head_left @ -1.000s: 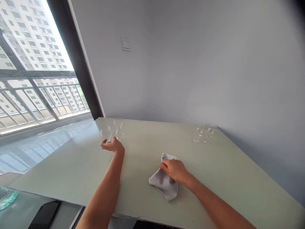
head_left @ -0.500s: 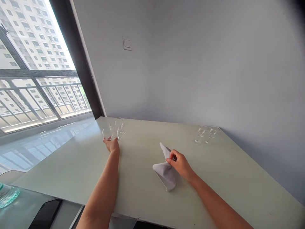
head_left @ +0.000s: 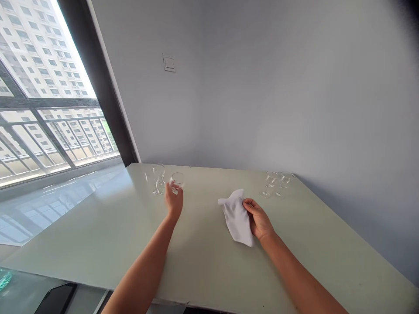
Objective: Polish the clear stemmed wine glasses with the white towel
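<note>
My left hand (head_left: 174, 200) is closed around the lower part of a clear stemmed glass (head_left: 177, 178), whose round bowl stands above my fingers. Its stem and foot are hidden by the hand. Just left of it, other clear stemmed glasses (head_left: 158, 174) stand at the table's far left. A pale grey-white cloth (head_left: 236, 218) hangs creased from my right hand (head_left: 258, 216), pinched between thumb and fingers along its right side.
Two more stemmed glasses (head_left: 271, 181) stand near the far right edge of the pale table (head_left: 203, 261). On a lower surface at the front left lie a dark phone (head_left: 56, 298) and part of a greenish glass object (head_left: 4, 279). Grey walls (head_left: 262, 87) rise behind.
My left hand has moved right, bringing the glass away from the others on the left. The right hand has shifted slightly right, and the cloth now hangs more spread out.
</note>
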A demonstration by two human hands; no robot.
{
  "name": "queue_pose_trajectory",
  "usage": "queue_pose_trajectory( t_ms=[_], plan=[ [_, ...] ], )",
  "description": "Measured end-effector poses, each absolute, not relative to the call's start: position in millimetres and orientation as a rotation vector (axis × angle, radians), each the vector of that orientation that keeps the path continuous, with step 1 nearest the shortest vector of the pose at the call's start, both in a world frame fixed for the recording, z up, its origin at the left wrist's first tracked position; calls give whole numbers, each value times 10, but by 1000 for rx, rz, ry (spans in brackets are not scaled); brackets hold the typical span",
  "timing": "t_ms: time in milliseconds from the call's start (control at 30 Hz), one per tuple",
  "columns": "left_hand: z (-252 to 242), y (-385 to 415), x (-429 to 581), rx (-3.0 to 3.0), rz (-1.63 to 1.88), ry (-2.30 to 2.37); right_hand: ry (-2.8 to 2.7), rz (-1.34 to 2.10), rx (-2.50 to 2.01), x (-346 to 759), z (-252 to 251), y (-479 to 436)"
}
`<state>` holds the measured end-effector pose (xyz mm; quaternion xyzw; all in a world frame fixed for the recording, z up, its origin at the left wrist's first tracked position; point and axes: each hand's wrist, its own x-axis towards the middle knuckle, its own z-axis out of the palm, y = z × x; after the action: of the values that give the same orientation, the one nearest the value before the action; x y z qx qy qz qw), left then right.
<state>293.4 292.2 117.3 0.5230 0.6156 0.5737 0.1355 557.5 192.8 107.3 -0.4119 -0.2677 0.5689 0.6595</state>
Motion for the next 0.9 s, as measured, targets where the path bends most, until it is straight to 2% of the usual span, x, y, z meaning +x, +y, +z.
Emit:
queue_pose_trajectory(
  t_ms=[167,333,567,900],
  plan=[
    [937,2696,3421,1764,1396,1487,-743,969,-941,5518,1411,1883],
    [812,2535,3593,2023,1206,1397,-1011,908,-975,5204,1704,1787],
    [815,2481,3538,2126,1175,1363,-1523,1101,-1140,4937,1418,1845],
    [757,2453,3539,2255,1141,1289,-1867,508,-1347,5041,1277,1792]
  ],
)
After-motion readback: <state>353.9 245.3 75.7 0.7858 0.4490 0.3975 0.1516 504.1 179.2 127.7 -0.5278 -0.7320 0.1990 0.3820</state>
